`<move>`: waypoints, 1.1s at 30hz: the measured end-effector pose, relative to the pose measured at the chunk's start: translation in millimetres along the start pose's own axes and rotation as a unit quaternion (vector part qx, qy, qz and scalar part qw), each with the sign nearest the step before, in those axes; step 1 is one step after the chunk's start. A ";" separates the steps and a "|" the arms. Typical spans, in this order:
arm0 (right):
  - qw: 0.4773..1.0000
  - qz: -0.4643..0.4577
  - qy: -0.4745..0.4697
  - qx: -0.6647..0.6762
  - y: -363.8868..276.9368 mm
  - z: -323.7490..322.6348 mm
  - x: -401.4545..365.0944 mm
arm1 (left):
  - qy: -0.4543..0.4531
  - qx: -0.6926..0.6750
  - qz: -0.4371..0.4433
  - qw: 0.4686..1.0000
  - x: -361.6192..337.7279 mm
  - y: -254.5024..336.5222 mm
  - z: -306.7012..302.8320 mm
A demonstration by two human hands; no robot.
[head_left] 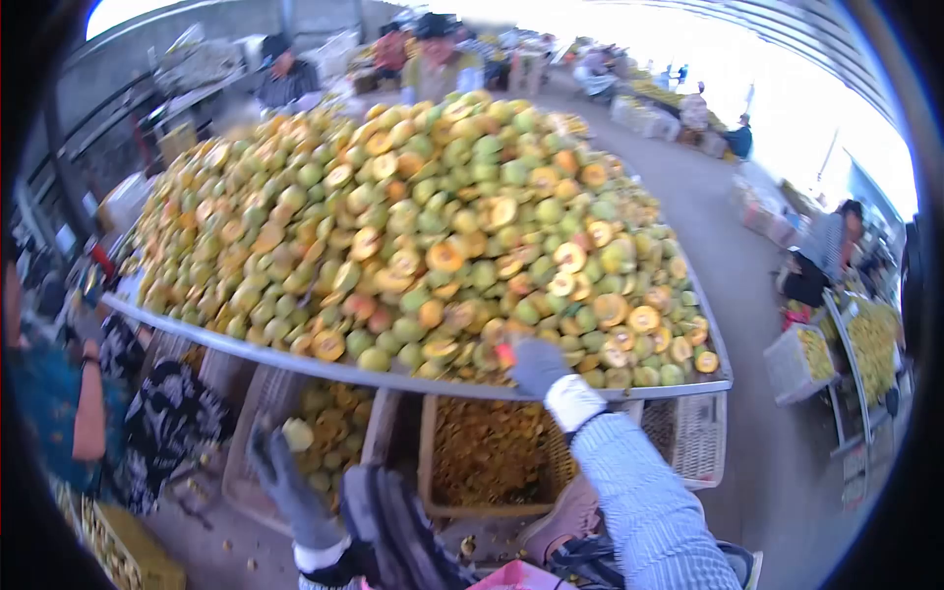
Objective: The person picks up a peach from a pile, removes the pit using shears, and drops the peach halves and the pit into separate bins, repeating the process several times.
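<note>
A large heap of green and yellow-orange fruit, whole and halved, covers the metal-edged table in front of me. My left hand, in a grey glove, is low in front of the table with its fingers stretched out. Right beside those fingertips is a pale piece of fruit, above a crate of fruit. At the table's near edge, my gloved right hand reaches to the heap, fingers closed around a small red-orange object. Blur hides what kind of object it is.
Under the table, a crate holds brown-orange scraps, with a pale crate to its right. A person sits close on my left by a yellow crate. Other people work behind the heap and at a fruit table on the right.
</note>
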State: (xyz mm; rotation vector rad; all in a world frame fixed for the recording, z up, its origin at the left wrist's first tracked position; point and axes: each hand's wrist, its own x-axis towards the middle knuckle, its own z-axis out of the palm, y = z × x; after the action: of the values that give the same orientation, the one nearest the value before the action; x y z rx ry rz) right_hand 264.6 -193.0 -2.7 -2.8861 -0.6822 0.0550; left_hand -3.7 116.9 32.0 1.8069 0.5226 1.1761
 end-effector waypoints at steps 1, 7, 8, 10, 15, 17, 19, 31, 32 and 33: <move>1.000 0.019 0.002 -0.007 9.4 27.9 13.9 | 0.005 -0.086 -0.077 0.993 1.5 3.7 1.4; 0.836 0.171 0.049 0.519 9.1 -10.2 -30.5 | -0.234 -0.077 0.125 0.961 -34.9 100.5 40.1; 0.701 0.178 0.029 0.690 -1.7 -22.8 -52.3 | -0.211 -0.193 -0.094 0.954 -47.1 114.3 61.9; 0.534 0.218 -0.010 0.817 -34.3 -44.1 -94.1 | -0.233 -0.302 -0.234 0.894 -74.9 88.9 107.0; 0.616 0.123 0.093 0.773 -90.9 -40.2 -169.5 | -0.272 -0.487 -0.301 0.773 -120.2 101.2 166.7; 0.654 0.110 0.035 0.747 -76.7 -41.2 -181.5 | -0.285 -0.490 -0.265 0.780 -120.0 99.1 159.0; 0.849 0.068 0.139 0.506 -78.3 -58.4 -189.6 | -0.196 -0.470 -0.254 0.823 -123.1 84.1 162.7; 0.963 -0.058 0.004 0.263 -115.8 -65.5 -195.3 | -0.200 -0.368 -0.209 0.884 -103.7 59.7 121.2; 0.963 -0.057 0.004 0.263 -114.8 -61.8 -194.9 | -0.201 -0.368 -0.209 0.884 -109.8 50.0 119.7; 0.967 -0.060 -0.005 0.246 -113.6 -56.8 -194.1 | -0.205 -0.308 -0.140 0.918 -105.6 63.5 112.9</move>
State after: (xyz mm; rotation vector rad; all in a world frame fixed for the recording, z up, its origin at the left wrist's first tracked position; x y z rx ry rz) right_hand 45.2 -189.1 72.7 -2.3683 -0.7226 0.1945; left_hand 39.8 -43.7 15.5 1.3147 0.1272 0.6343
